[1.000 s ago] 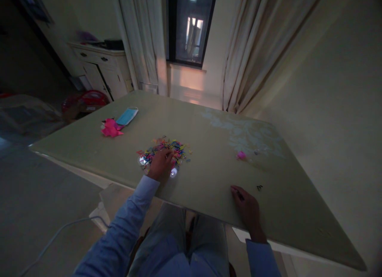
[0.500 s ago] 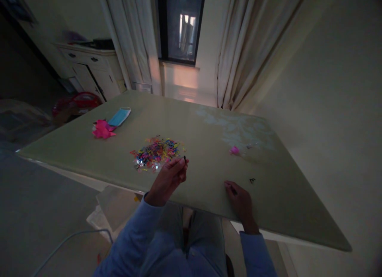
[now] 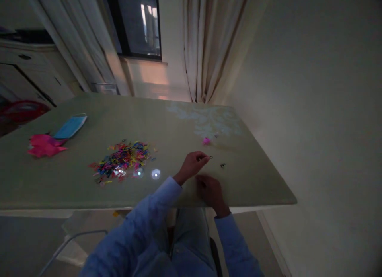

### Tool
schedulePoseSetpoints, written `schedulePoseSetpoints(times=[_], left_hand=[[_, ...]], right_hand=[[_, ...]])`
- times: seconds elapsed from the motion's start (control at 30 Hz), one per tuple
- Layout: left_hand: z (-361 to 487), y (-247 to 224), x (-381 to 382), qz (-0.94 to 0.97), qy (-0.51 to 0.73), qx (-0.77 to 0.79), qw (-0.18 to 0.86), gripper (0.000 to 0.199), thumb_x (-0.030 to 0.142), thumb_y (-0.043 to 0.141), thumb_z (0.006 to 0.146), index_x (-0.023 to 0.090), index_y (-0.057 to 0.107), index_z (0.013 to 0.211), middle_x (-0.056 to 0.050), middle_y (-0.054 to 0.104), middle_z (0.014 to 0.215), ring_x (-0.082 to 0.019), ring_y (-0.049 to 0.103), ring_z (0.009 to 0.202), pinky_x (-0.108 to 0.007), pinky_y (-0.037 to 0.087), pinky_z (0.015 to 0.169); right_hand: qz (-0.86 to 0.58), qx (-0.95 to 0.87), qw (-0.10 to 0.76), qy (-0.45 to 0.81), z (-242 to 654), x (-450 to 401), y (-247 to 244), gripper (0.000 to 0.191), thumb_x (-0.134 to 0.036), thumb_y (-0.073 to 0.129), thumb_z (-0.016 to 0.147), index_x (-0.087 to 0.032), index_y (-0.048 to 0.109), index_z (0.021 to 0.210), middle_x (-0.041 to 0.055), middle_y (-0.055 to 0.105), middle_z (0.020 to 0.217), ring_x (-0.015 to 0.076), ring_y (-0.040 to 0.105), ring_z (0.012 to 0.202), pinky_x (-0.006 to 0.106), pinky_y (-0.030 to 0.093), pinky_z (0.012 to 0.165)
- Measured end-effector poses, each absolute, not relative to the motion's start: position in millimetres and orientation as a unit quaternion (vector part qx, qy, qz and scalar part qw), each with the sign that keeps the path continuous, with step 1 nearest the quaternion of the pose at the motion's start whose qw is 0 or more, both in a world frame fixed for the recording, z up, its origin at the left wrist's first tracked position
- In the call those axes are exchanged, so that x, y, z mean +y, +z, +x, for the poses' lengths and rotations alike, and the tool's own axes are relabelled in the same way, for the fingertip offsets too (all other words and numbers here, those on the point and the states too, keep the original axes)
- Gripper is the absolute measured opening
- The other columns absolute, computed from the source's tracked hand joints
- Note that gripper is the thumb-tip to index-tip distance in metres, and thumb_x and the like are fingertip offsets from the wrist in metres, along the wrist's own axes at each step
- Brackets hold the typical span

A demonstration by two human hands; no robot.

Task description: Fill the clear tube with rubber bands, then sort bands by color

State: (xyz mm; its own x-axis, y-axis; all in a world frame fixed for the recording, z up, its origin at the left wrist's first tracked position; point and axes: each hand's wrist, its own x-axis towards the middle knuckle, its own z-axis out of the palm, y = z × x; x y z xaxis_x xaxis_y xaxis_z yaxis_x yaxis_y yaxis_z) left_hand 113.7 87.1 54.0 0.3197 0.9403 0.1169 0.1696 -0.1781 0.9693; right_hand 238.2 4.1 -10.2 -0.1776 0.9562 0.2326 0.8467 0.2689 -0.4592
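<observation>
My left hand [image 3: 193, 164] is closed in a pinch over the table, arm reaching across to the right. Out of its fingertips sticks a small black rubber band [image 3: 211, 157]. Just below it, my right hand [image 3: 211, 191] rests near the table's front edge with fingers curled; whether anything is in them is hidden. A few black rubber bands [image 3: 223, 165] lie to the right of both hands. Off to the left spreads a loose pile of small multicoloured rubber bands [image 3: 125, 159].
The pale green table [image 3: 167, 127] carries a pink crumpled item [image 3: 46, 145] and a blue face mask [image 3: 71, 127] at the left. A small magenta object [image 3: 206, 141] sits beyond my hands. Curtains [image 3: 203, 46] hang behind, and a wall [image 3: 313, 110] stands at the right.
My left hand has moved from beside the pile over to the right with the black rubber band, close to my right hand. The view has turned right.
</observation>
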Motion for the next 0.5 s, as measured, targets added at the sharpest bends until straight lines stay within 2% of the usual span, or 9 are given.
schedulePoseSetpoints(times=[0.13, 0.2, 0.5], left_hand=[[165.3, 34.7, 112.8, 0.809, 0.27, 0.39, 0.347, 0.021, 0.028, 0.059, 0.088, 0.016, 0.076, 0.09, -0.006, 0.074, 0.089, -0.016, 0.063, 0.078, -0.026, 0.046, 0.075], [179.5, 26.6, 118.0, 0.84, 0.221, 0.384, 0.311, 0.022, 0.029, 0.058, 0.089, 0.017, 0.077, 0.093, -0.008, 0.074, 0.093, -0.018, 0.063, 0.082, -0.028, 0.046, 0.08], [193.6, 3.5, 120.5, 0.851, 0.169, 0.402, 0.292, 0.025, 0.026, 0.054, 0.089, 0.016, 0.077, 0.087, -0.01, 0.071, 0.09, -0.02, 0.062, 0.083, -0.03, 0.046, 0.08]], right_hand=[[-0.536, -0.802, 0.22, 0.149, 238.4, -2.4, -9.6, 0.021, -0.019, 0.055, 0.088, -0.019, 0.076, 0.088, 0.0088, 0.078, 0.086, 0.0215, 0.073, 0.078, 0.027, 0.049, 0.07], [-0.526, -0.809, 0.21, 0.159, 238.2, -4.6, -9.3, 0.018, -0.017, 0.057, 0.085, -0.018, 0.075, 0.081, 0.0086, 0.077, 0.081, 0.0214, 0.072, 0.075, 0.026, 0.047, 0.066], [-0.549, -0.797, 0.195, 0.159, 237.3, -5.0, -14.2, 0.016, -0.018, 0.059, 0.084, -0.018, 0.075, 0.08, 0.0099, 0.078, 0.082, 0.0213, 0.071, 0.071, 0.027, 0.043, 0.063]])
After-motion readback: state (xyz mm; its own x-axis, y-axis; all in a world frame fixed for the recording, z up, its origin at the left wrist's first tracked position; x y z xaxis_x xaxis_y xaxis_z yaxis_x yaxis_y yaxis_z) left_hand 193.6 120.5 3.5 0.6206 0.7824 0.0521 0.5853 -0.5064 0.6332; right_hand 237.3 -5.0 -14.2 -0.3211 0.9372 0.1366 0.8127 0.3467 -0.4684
